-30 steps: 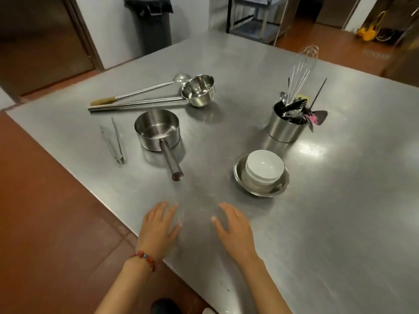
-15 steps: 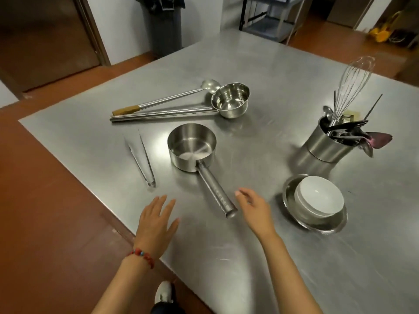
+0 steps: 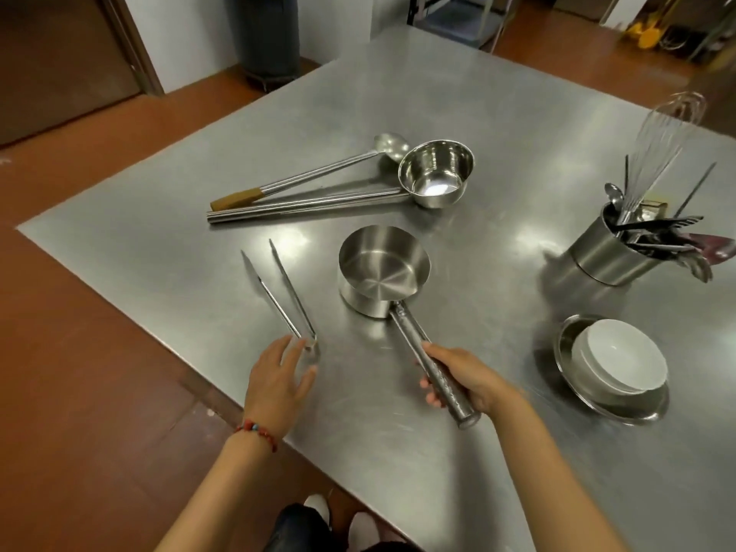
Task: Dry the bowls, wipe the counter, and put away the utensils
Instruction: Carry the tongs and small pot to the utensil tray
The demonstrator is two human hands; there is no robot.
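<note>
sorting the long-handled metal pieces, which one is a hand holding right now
The small saucepan nearest the person: the right hand grips its handle. The ladle and the wooden-handled spoon lie untouched farther back.

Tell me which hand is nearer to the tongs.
Left. The left hand has its fingertips at the hinge end of the tongs. The right hand grips the saucepan handle, off to the tongs' right.

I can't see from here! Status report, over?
Right hand grips saucepan handle. Left hand open, touching tongs. Nothing blocking. Over.
</note>
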